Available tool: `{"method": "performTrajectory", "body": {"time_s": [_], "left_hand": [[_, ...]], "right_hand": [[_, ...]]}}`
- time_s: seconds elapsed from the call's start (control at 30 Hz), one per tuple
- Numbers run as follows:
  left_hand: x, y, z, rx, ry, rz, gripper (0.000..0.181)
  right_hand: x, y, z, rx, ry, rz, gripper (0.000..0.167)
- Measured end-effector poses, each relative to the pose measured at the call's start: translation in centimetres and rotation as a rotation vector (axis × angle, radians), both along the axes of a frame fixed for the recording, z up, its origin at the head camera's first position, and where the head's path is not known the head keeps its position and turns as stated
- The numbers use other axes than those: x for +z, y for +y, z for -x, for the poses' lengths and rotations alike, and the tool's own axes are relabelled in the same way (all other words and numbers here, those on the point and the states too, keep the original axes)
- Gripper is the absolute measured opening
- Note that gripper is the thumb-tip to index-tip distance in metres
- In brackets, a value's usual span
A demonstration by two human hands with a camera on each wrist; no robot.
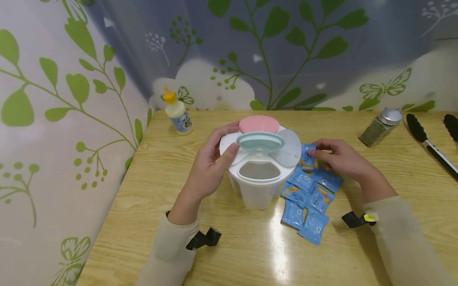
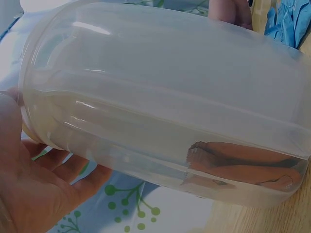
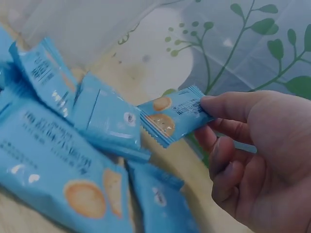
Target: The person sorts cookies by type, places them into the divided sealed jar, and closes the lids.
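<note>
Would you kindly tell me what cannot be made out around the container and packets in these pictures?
Head view: anything beneath the grey lid, which covers it.
Head view: some fingers of the left hand, hidden by the container.
Head view: the rest of the tongs, cut off by the right edge.
Right wrist view: small print on the foreground packet, blurred.

There are seven blue packets, one container, one bottle and one jar.
</note>
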State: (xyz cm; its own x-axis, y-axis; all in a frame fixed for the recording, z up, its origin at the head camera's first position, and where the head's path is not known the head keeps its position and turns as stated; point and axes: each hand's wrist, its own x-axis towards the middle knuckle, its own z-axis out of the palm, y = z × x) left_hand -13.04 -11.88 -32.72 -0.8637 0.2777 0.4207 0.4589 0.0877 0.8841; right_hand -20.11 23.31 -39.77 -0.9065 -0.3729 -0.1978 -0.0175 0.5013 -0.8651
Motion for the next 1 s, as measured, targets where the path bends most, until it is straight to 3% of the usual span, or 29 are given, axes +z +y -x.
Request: {"method": "performTrajectory", "body": {"time_s": [0.23, 0.47, 0.6, 0.83, 1.0], "left_hand": [[0.0, 0.0, -0.1, 0.002, 0.009, 0.006, 0.034], [-0.1, 0.0, 0.0, 0.009, 0.02, 0.016, 0.034], [-0.1, 0.0, 0.1, 0.008, 0.024, 0.011, 0.033], [-0.1, 0.0, 0.0, 0.009, 0.033, 0.016, 0.033], [-0.2, 0.0, 0.0, 0.009, 0.032, 0.017, 0.033]], "right_hand": [[1.4, 0.0, -0.7, -0.012, 0.106, 0.09, 0.026], [4.1, -0.2, -2.1, -0.047, 0.265, 0.227, 0.009], [5.7, -0.7, -3.2, -0.042, 0.326, 0.419, 0.014], [7.0, -1.5, -4.5, 0.032, 0.303, 0.892, 0.03], [8.3, -2.6, -5.8, 0.035, 0.271, 1.003, 0.035]]}}
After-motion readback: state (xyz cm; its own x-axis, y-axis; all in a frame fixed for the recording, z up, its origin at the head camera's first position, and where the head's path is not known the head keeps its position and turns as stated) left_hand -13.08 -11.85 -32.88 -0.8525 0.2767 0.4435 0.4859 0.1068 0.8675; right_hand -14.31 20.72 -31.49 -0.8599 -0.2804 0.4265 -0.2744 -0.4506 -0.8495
